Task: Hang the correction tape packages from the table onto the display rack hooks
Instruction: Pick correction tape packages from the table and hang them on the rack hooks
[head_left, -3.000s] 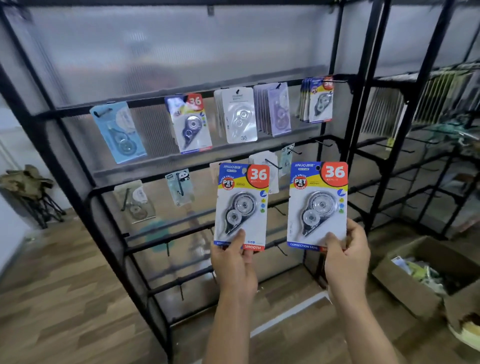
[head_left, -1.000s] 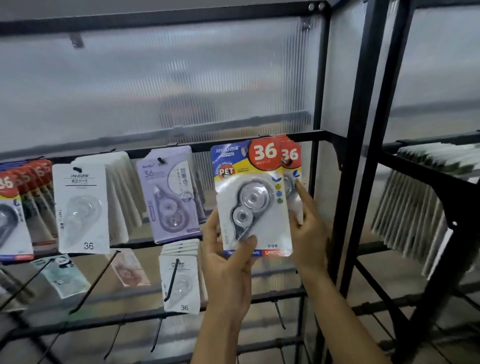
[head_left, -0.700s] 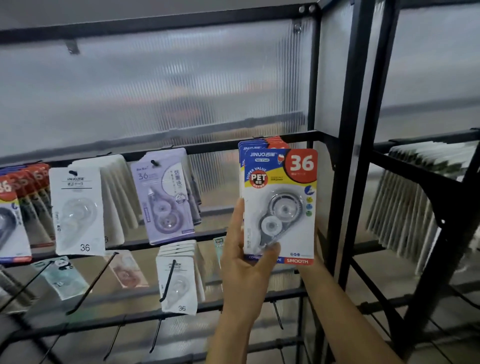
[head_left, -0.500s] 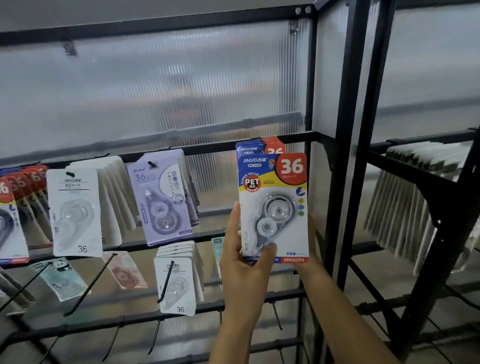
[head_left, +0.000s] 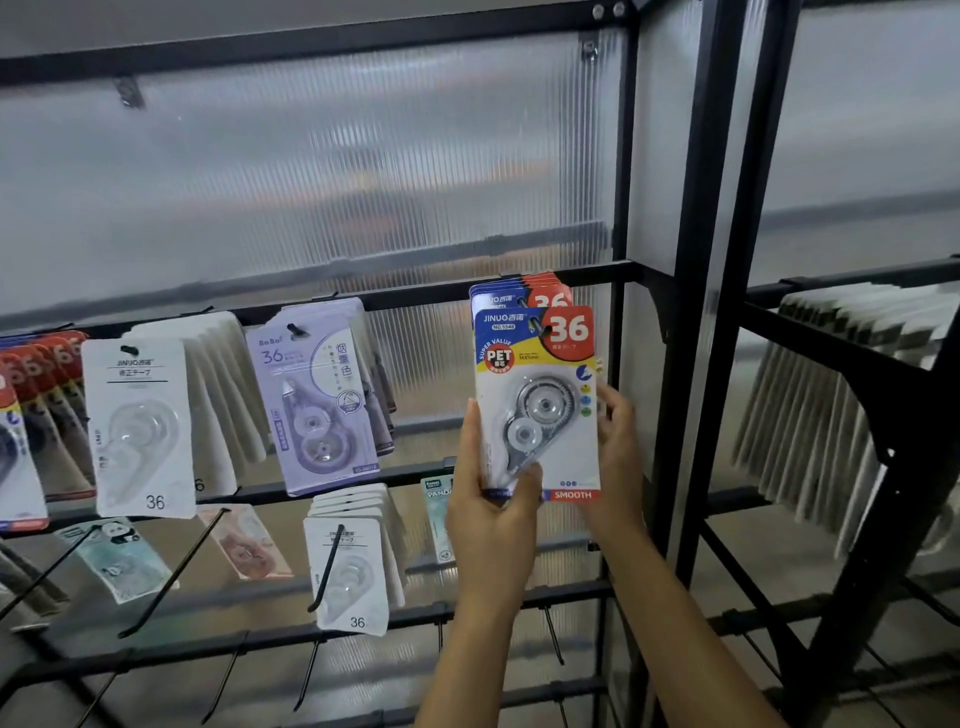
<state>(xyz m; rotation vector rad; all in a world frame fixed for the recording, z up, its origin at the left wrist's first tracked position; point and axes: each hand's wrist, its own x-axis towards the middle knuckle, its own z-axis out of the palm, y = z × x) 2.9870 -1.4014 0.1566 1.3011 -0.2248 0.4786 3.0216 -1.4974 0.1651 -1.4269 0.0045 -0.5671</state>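
I see my left hand (head_left: 491, 525) clamped on the bottom edge of the front package (head_left: 537, 405), thumb across its face. The package stands upright, long axis vertical, printed face toward me, its top hole at the hook (head_left: 540, 328) on the rack (head_left: 691, 312). My right hand (head_left: 618, 452) touches its right edge, fingers loosely apart. More packages (head_left: 511, 297) hang behind.

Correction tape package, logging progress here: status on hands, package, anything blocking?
Left hand grips the blue-and-red package at its bottom. Right hand steadies its right edge. Hook tip shows through the hang hole. Nothing blocking.
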